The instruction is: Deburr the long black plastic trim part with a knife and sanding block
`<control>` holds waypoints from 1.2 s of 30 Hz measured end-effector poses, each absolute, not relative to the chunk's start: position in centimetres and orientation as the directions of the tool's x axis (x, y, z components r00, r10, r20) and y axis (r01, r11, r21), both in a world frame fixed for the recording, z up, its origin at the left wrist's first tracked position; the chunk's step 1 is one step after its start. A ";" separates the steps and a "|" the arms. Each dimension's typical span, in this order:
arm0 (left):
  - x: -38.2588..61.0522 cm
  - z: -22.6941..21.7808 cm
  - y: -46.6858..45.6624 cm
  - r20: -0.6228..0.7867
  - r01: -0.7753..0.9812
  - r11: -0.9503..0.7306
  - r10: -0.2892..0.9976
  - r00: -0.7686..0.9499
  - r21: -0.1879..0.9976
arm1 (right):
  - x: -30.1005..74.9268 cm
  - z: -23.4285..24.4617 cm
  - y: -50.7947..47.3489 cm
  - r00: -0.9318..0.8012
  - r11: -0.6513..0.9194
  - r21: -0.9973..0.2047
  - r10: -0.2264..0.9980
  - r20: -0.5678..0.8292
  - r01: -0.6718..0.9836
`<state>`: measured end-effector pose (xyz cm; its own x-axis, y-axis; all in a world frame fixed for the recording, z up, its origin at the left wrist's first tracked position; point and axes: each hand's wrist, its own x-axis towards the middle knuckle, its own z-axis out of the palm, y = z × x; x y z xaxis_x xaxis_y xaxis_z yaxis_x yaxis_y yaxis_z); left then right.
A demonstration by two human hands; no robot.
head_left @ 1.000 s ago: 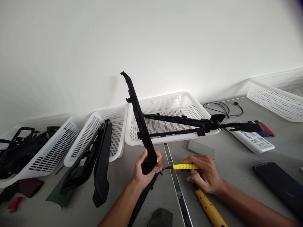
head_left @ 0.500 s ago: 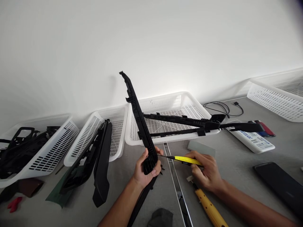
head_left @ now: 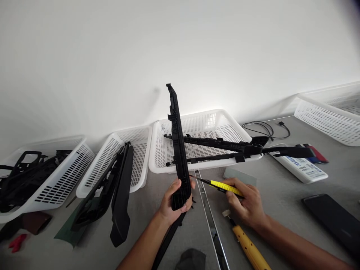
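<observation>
Flanking the black strip [head_left: 179, 150], a yellow cutter [head_left: 221, 185] faces its edge.

Black trim piece [head_left: 179, 150] now more upright, tip of yellow knife [head_left: 223, 186] apparently higher.

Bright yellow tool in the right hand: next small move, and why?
Probably a short, light stroke of the bright yellow tool up the right edge of the held black part, away from the left hand: the tool's tip is at or very near that edge, and left fingertips sit just below it. Actual contact isn't clear.
</observation>
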<state>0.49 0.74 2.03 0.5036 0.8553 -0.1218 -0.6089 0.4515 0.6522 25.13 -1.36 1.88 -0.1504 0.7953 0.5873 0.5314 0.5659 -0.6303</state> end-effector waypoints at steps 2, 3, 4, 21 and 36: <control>0.5 2.0 0.7 -0.120 -0.595 0.449 0.853 0.508 0.667 | 25.0 1.9 -1.4 -0.168 0.583 -0.626 0.787 0.594 0.518; 0.6 1.9 0.7 -0.121 -0.588 0.447 0.852 0.509 0.674 | 25.0 2.0 -1.4 -0.183 0.591 -0.625 0.785 0.592 0.510; 0.6 1.9 0.7 -0.123 -0.582 0.445 0.852 0.508 0.680 | 25.0 1.9 -1.4 -0.193 0.593 -0.627 0.786 0.588 0.505; 0.9 1.9 0.8 -0.102 -0.564 0.414 0.859 0.501 0.715 | 25.1 1.5 -1.3 -0.117 0.509 -0.687 0.839 0.532 0.519; 0.6 1.9 0.7 -0.089 -0.566 0.428 0.844 0.528 0.705 | 25.1 1.5 -1.2 -0.097 0.476 -0.737 0.864 0.494 0.481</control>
